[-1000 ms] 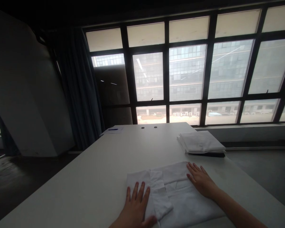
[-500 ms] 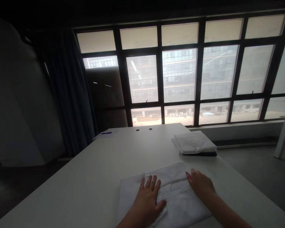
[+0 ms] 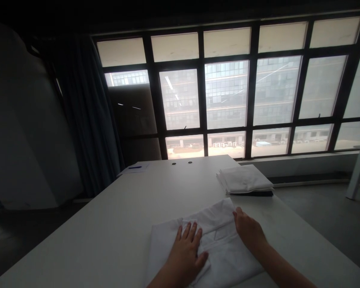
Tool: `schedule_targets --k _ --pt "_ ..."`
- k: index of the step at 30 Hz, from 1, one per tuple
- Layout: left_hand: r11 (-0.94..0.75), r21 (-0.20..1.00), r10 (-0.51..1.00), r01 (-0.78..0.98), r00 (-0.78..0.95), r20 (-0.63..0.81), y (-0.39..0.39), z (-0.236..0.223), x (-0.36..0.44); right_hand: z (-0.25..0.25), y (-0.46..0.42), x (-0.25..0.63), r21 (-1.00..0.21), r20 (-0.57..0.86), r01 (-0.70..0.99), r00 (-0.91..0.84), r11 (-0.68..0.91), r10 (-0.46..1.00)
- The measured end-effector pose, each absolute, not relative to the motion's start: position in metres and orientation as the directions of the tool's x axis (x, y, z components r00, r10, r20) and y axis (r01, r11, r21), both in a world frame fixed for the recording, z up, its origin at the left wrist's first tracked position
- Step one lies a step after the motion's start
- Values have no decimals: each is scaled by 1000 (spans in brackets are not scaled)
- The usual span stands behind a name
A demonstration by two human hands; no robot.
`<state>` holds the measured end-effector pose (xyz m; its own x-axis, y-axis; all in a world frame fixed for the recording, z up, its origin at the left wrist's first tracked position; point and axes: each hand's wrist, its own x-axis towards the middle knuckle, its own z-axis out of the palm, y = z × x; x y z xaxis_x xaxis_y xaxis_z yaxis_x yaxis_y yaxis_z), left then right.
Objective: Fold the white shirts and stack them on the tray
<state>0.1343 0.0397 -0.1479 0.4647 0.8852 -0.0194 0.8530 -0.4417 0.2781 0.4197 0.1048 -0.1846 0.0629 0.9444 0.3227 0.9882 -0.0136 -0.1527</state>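
A white folded garment (image 3: 219, 250) lies flat on the near part of a long white table (image 3: 132, 216). My left hand (image 3: 186, 254) rests palm down on its left half, fingers spread over a folded-in flap. My right hand (image 3: 248, 234) sits at the garment's far right corner, fingers curled against the cloth edge, which is slightly raised there. Whether the fingers pinch the cloth cannot be told.
A stack of folded white cloth (image 3: 244, 180) on a dark item sits at the table's right edge. A paper with a blue pen (image 3: 135, 168) lies at the far left corner. Large windows stand behind; another table leg (image 3: 357, 176) shows at right.
My left hand slid right onto the folded flap. My right hand drew its fingers in at the far right corner, and that corner of the garment lifted a little.
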Motion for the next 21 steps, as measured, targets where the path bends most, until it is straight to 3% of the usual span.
schedule_targets --k 5,10,12,21 --pt "-445 265 882 855 470 -33 39 -150 133 -184 107 424 -239 213 970 96 -44 972" --pt "-456 275 877 847 480 -27 41 -154 132 -187 115 432 -419 264 867 -167 269 950" --pt "-460 272 874 845 485 -28 43 -154 131 -190 120 437 -467 235 829 -221 309 947" --pt "-433 278 885 857 463 -48 46 -147 124 -196 131 449 -734 263 615 -135 289 955"
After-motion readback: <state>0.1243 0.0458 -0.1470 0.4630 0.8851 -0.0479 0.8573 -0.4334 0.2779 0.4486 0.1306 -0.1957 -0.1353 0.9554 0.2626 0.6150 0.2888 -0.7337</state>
